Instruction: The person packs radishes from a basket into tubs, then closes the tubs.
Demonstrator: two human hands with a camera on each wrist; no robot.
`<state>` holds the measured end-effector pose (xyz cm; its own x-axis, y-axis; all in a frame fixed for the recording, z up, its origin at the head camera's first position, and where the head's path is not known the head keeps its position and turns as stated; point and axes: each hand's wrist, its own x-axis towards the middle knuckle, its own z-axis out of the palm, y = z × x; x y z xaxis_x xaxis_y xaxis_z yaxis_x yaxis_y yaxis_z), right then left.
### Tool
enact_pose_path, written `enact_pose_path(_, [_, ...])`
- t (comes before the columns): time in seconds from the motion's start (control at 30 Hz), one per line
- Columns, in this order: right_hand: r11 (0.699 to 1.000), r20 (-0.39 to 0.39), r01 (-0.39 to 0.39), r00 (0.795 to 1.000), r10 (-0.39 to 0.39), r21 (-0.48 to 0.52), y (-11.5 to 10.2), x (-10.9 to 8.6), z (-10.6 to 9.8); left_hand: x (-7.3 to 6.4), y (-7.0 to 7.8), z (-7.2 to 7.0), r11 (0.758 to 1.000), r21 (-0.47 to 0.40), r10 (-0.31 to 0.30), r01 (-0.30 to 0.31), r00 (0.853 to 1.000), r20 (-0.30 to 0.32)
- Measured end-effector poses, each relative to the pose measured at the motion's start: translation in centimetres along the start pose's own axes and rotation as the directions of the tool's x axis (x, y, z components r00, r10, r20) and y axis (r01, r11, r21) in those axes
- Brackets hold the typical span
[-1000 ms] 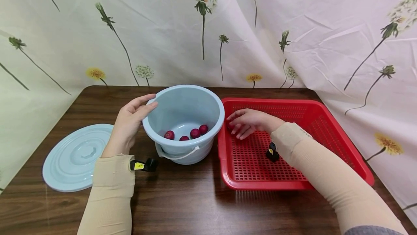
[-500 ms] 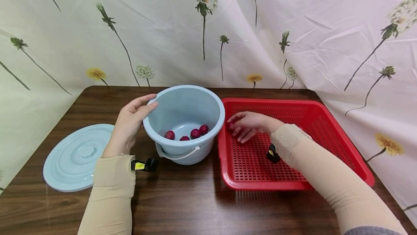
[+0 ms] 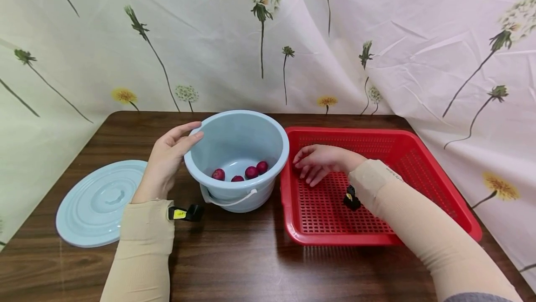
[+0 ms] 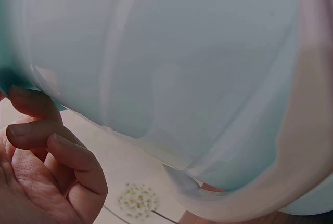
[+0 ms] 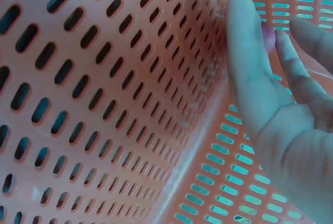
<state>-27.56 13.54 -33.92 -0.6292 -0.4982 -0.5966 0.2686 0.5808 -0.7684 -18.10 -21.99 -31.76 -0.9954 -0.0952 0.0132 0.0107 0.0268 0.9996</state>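
Note:
My left hand [image 3: 163,160] grips the left rim of a light blue bucket [image 3: 240,137], thumb over the edge and the other fingers partly hidden outside. In the left wrist view, curled fingers [image 4: 78,172] lie below the bucket wall. Several dark red radishes [image 3: 251,172] sit on the bucket's bottom. My right hand [image 3: 324,160] reaches into the red perforated basket [image 3: 351,238], close to its left wall. Between its fingers the right wrist view shows part of a small pinkish-red radish [image 5: 268,38], which the hand covers in the head view.
A light blue lid [image 3: 79,213] lies on the brown wooden table [image 3: 234,265] at the left, behind the left forearm. The bucket's pale handle [image 3: 234,202] hangs at its front. Basket and bucket stand side by side. A dandelion-print cloth [image 3: 209,36] hangs behind.
My right hand has shifted slightly down along the basket's left wall, and the radish seen at its fingertips is now covered in the head view. The left hand and bucket stay put.

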Motion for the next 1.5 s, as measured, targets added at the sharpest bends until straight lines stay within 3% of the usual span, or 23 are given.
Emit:
enact_pose_path(0.23, [1.0, -0.029, 0.015, 0.999, -0.015, 0.0, 0.5, 0.5, 0.1, 0.0, 0.0, 0.0, 1.0, 0.005, 0.004, -0.004, 1.0, 0.001])
enact_pose_path(0.63, [0.991, -0.099, 0.008, 0.995, -0.022, -0.137, 0.2, 0.6, 2.1, 0.0, 0.0, 0.0, 1.0, 0.02, -0.005, 0.005, 1.0, -0.005])
enact_pose_path(0.87, [0.989, -0.083, -0.004, 0.997, -0.008, -0.148, 0.5, 0.7, 2.1, 0.0, 0.0, -0.1, 1.0, 0.025, -0.002, 0.003, 1.0, -0.004])
enact_pose_path(1.17, [0.995, -0.033, -0.01, 0.999, 0.007, -0.096, 0.5, 0.3, 1.5, 0.0, 0.0, 0.0, 1.0, 0.015, -0.005, 0.005, 1.0, -0.001])
enact_pose_path(1.5, [0.997, -0.039, 0.078, 0.996, -0.079, -0.019, -0.5, -0.6, 0.4, 0.0, 0.0, 0.0, 1.0, 0.012, -0.004, 0.004, 1.0, -0.009])
